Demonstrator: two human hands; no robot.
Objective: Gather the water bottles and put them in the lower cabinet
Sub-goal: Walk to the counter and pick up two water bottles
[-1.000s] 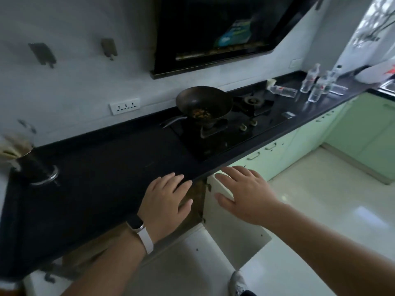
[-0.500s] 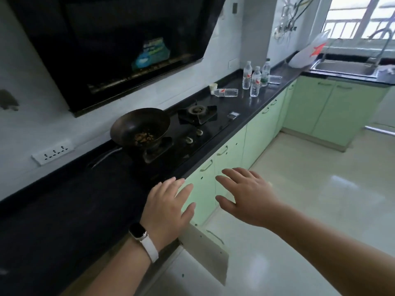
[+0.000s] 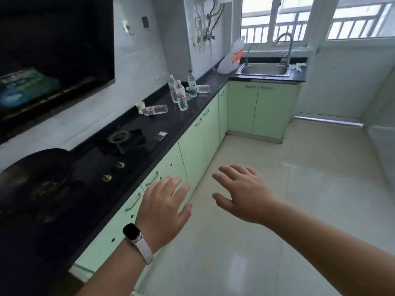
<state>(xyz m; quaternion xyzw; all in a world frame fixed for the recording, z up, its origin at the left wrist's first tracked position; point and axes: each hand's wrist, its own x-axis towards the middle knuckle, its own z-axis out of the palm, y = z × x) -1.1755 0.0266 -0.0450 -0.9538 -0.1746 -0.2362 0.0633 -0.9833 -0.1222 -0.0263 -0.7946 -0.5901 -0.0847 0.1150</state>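
Several clear water bottles stand and lie on the black counter (image 3: 171, 129) far ahead. One lies on its side (image 3: 154, 109) by a small paper cup (image 3: 140, 105). Two red-labelled bottles stand together (image 3: 181, 98), a green-labelled one (image 3: 191, 84) stands behind, and another lies flat (image 3: 202, 88) beside it. My left hand (image 3: 164, 208), with a watch on the wrist, hovers with fingers spread in front of the green lower cabinet doors (image 3: 192, 150). My right hand (image 3: 243, 193) hovers over the floor, fingers spread. Both hold nothing and are far from the bottles.
A dark wok (image 3: 36, 180) sits on the gas hob (image 3: 119, 139) at the left, under a black range hood. A steel sink (image 3: 265, 69) with a tap and a white plastic bag (image 3: 232, 58) are in the far corner. Pale tiled floor spreads to the right.
The view has swung right along the counter toward the bottles and sink. The opened cabinet door has dropped out of view. Both hands stay raised and empty.
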